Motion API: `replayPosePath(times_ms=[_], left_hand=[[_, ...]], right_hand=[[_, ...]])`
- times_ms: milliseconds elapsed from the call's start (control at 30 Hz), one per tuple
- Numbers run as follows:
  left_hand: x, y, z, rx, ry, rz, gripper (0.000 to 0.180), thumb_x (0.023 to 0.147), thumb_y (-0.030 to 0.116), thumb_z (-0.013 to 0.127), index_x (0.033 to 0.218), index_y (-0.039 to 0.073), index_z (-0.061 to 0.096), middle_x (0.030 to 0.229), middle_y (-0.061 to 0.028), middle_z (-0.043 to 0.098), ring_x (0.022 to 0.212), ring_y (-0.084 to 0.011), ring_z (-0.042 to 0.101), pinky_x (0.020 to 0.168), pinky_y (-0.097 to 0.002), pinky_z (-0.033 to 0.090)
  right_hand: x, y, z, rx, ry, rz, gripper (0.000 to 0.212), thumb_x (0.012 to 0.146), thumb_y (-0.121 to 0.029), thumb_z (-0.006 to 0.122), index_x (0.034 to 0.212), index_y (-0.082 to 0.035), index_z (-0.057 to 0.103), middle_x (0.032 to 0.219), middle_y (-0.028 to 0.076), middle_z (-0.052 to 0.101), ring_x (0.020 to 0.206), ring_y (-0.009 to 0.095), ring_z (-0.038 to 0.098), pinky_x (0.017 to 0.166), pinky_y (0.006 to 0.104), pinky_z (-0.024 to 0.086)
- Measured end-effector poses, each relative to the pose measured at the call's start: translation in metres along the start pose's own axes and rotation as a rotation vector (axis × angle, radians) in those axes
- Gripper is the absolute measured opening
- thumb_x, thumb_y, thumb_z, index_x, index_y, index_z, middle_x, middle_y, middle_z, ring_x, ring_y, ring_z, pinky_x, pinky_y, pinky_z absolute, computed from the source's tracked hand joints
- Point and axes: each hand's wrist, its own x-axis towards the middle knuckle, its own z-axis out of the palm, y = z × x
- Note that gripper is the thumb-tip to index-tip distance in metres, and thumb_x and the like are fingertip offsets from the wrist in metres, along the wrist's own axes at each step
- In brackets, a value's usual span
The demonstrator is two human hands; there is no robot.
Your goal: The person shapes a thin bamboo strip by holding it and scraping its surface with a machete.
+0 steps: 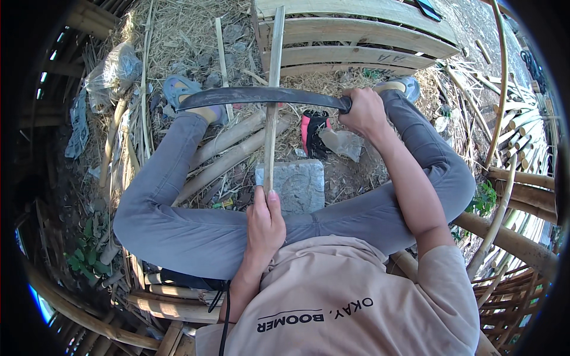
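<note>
My left hand [265,224] is closed around the lower end of a long, narrow bamboo strip [276,50], which points away from me between my legs. In my right hand [362,114] is the handle of a machete with a long, dark, slightly curved blade [249,95]. The blade lies crosswise over the strip, with its tip near my left foot; whether it cuts into the strip I cannot tell. Below the strip, a grey stone block [300,188] rests on the ground between my thighs. Part of the machete's handle is hidden by my fingers.
A slatted wooden crate [356,35] stands ahead, with a dark flat object [427,10] on top. Two bamboo poles [228,148] lie left of the block. A pink and black item [314,133] and clear plastic [344,144] lie beyond it. Cut bamboo [522,127] is piled right.
</note>
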Motion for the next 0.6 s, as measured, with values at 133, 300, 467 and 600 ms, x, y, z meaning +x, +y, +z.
replayPosePath(times_ms=[133, 300, 467, 600], left_hand=[[0.000, 0.001, 0.002, -0.001, 0.049, 0.031, 0.034, 0.106, 0.029, 0.040, 0.093, -0.001, 0.048, 0.064, -0.0211, 0.052, 0.061, -0.0449, 0.054, 0.058, -0.0509, 0.037], [0.001, 0.006, 0.003, 0.001, 0.020, -0.010, 0.031, 0.106, 0.028, 0.041, 0.101, -0.001, 0.049, 0.068, -0.0234, 0.056, 0.067, -0.0481, 0.056, 0.062, -0.0554, 0.037], [0.001, -0.015, 0.001, -0.193, -0.032, 0.001, 0.031, 0.108, 0.030, 0.040, 0.093, 0.003, 0.048, 0.063, -0.0032, 0.045, 0.050, -0.0134, 0.043, 0.046, -0.0324, 0.033], [0.001, -0.021, 0.004, -0.301, -0.090, -0.015, 0.031, 0.110, 0.032, 0.037, 0.093, 0.008, 0.045, 0.066, 0.0071, 0.034, 0.051, 0.0000, 0.029, 0.042, -0.0207, 0.024]], right_hand=[[0.004, 0.022, -0.002, -0.039, 0.088, 0.039, 0.032, 0.063, -0.019, 0.068, 0.092, -0.008, 0.077, 0.078, 0.023, 0.069, 0.081, 0.039, 0.069, 0.079, 0.0470, 0.057], [0.000, 0.028, 0.000, -0.051, 0.181, 0.014, 0.033, 0.063, -0.020, 0.067, 0.093, -0.010, 0.077, 0.072, 0.022, 0.068, 0.077, 0.039, 0.069, 0.077, 0.0468, 0.057], [-0.008, -0.008, 0.005, 0.008, 0.045, -0.122, 0.026, 0.060, -0.019, 0.071, 0.084, -0.010, 0.075, 0.068, 0.018, 0.067, 0.075, 0.037, 0.069, 0.074, 0.0465, 0.056], [-0.002, -0.003, 0.015, 0.061, 0.027, -0.096, 0.023, 0.057, -0.020, 0.074, 0.077, -0.009, 0.072, 0.069, 0.018, 0.068, 0.075, 0.038, 0.069, 0.075, 0.0466, 0.056]])
